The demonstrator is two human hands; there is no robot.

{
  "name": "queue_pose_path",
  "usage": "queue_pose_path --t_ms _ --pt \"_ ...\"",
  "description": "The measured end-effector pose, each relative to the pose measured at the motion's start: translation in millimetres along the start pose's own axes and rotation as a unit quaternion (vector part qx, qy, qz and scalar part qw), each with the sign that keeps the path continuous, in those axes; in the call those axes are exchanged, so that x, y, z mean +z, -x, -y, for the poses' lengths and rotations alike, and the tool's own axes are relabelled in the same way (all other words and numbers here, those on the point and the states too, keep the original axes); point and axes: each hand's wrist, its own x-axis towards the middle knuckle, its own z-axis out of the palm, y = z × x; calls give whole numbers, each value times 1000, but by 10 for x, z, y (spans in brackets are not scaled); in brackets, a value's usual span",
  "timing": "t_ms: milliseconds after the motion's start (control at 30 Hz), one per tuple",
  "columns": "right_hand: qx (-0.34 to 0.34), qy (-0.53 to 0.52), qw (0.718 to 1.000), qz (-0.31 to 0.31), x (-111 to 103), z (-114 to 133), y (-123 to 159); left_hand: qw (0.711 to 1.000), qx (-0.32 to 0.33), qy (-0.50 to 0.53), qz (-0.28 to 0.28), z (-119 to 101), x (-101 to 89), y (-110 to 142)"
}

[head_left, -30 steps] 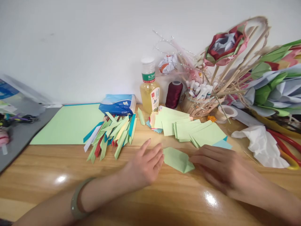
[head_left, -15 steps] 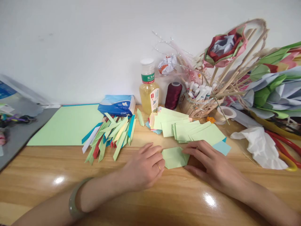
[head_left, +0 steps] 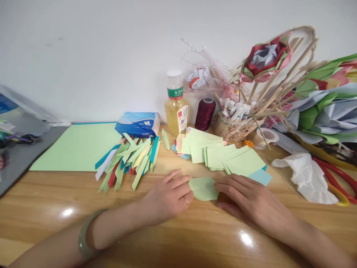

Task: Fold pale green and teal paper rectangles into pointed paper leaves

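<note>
A small light-green piece of paper point(head_left: 203, 188) with folded corners lies on the table between my hands. My left hand point(head_left: 173, 195), with a ring and a bangle on the wrist, holds its left edge with bent fingers; the thumb is hidden. At the paper's right end, my right hand point(head_left: 249, 199) has its fingers closed on the corner, with the thumb below. Just behind, several green paper rectangles point(head_left: 242, 160) lie fanned out, with a light-blue sheet point(head_left: 260, 175) under them.
Cut paper strips point(head_left: 131, 160) are heaped to the left beside a large green sheet point(head_left: 75, 147) and a blue tissue pack point(head_left: 137, 124). A drink bottle point(head_left: 175, 108), a maroon thread spool point(head_left: 205, 114) and a basket of markers point(head_left: 234, 128) stand behind. Crumpled tissue point(head_left: 308, 178) and red-handled scissors point(head_left: 338, 176) lie right.
My right hand has pressed lower and flatter over the paper's right end, where the corners now look folded in. The left hand stays at the left edge. The view has shifted slightly.
</note>
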Motion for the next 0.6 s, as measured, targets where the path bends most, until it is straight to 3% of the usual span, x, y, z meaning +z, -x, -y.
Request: queue_pose_path --t_ms 167,333,433,600 --pt "23 -11 1000 -4 21 38 -2 992 -69 102 -1 9 -38 -80" --pt "122 -91 988 20 44 65 16 942 -202 269 -5 13 -56 -124" --pt "168 -149 974 26 51 58 14 936 -234 264 -6 -18 -68 -122" --pt "177 -149 973 15 57 48 9 942 -238 236 7 -69 -73 -98"
